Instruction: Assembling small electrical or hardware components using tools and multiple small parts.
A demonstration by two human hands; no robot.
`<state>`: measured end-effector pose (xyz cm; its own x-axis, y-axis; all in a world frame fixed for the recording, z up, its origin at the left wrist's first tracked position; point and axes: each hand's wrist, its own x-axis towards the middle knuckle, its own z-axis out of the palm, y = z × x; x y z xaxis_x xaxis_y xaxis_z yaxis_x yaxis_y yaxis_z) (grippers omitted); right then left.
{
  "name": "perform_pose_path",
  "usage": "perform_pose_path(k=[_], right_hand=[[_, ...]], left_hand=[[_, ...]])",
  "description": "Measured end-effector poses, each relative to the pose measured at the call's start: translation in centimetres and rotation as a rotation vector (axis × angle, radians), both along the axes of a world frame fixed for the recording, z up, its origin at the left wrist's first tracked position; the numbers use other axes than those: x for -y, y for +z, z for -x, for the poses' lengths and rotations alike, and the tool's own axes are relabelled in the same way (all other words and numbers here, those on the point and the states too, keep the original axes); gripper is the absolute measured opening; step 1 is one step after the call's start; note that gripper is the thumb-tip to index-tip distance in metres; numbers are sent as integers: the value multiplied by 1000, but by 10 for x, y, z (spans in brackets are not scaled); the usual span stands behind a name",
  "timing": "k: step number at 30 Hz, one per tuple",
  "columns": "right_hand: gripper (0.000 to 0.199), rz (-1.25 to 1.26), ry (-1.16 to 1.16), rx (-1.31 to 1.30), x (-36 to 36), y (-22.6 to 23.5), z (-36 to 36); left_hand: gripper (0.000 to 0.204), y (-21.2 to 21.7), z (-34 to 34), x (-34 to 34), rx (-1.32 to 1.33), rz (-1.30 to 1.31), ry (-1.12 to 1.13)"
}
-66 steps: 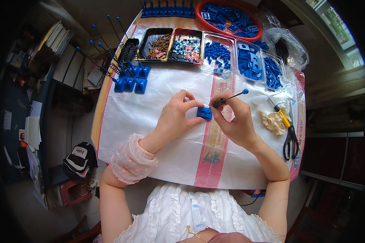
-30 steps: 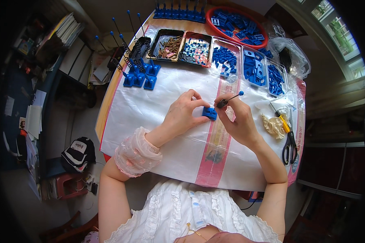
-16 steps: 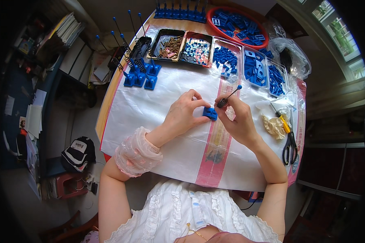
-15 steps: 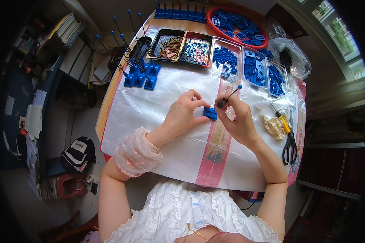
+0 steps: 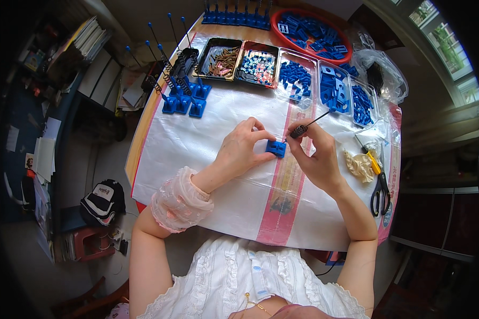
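Between the thumb and fingers of my left hand (image 5: 245, 143) a small blue plastic base (image 5: 275, 148) is gripped on the table. My right hand (image 5: 319, 154) pinches a dark coiled spring (image 5: 299, 131) on a thin black rod (image 5: 319, 118) with a blue ball at its upper end. The rod leans up to the right. Its lower end is close to the base's right side; whether they touch I cannot tell.
Finished-looking blue bases with springs and rods (image 5: 182, 101) stand at the left. Along the back are a tray of brass screws (image 5: 222, 63), a tray of nuts (image 5: 256, 65), clear trays of blue parts (image 5: 296, 77) and a red basin (image 5: 275, 25). Scissors (image 5: 380, 196) and a yellow-handled screwdriver (image 5: 374, 164) lie right.
My right hand has moved slightly right, and the spring and rod have tilted further to the right. My left hand and the blue base have stayed in place.
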<state>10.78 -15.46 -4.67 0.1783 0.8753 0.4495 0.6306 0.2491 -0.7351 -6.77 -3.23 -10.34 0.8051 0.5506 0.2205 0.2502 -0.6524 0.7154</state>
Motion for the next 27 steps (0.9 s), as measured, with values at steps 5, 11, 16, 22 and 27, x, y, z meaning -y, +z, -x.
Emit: perform_pose_path(k=[5,11,16,22,27], right_hand=[[20,0,-3,-9,1,2,0],[22,21,4,-3,1,0,1],[23,21,11,5,0,-2,0],[21,40,4,-9,0,-1,2],[23,18,13,16,0,-3,0]], left_hand=[[31,1,0,0,0,6,3],[32,0,0,0,-4,0,-3],[32,-2,0,-1,5,-1,-2],[31,0,0,0,-5,8,2],[31,1,-1,0,4,10,1]])
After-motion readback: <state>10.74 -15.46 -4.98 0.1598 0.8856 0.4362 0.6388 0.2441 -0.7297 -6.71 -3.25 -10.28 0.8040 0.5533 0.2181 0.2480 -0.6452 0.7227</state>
